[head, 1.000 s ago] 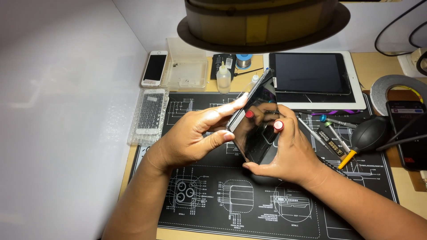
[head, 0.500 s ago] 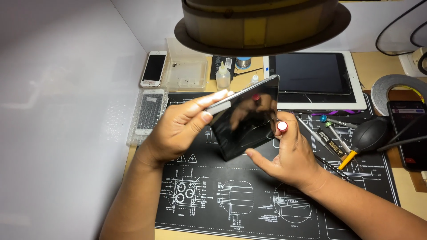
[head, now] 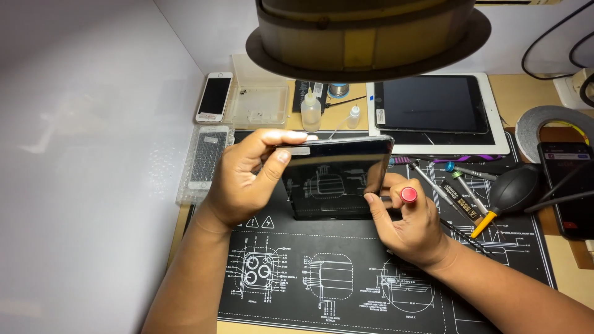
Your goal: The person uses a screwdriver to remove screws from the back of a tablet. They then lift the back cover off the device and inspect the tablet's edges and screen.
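Hands grip a dark glossy phone (head: pixel 337 179) over the black repair mat (head: pixel 346 291), and its pose is what has changed. 1 second ago the phone stood steeply tilted, nearly edge-on to the camera, with both hands wrapped close about it. Half a second ago it was partway round. Now it lies turned broadside, its long top edge almost level and its shiny face toward the camera, mirroring the white diagrams printed on the mat.

The left hand (head: pixel 244 182) clasps the phone's upper left corner, thumb pressed on the near face and fingers curled over the top edge. The right hand (head: pixel 408 222) has slid from the phone's face to its lower right edge; its fingertips (head: pixel 370 198) pinch that edge while the same hand keeps a red-capped screwdriver (head: pixel 407 195) tucked against the palm. Both hands are closed on the phone, which hangs clear above the mat rather than resting on it, as far as I can tell.

Judging by the turn, the work has gone from handling the phone to looking its face over.

Around it, nothing has shifted: 3 more screwdrivers (head: pixel 458 188) and a black air blower (head: pixel 516 188) at right, a white tablet (head: pixel 433 111) behind, a small squeeze bottle (head: pixel 310 111) and a white phone (head: pixel 215 96) beyond the mat.
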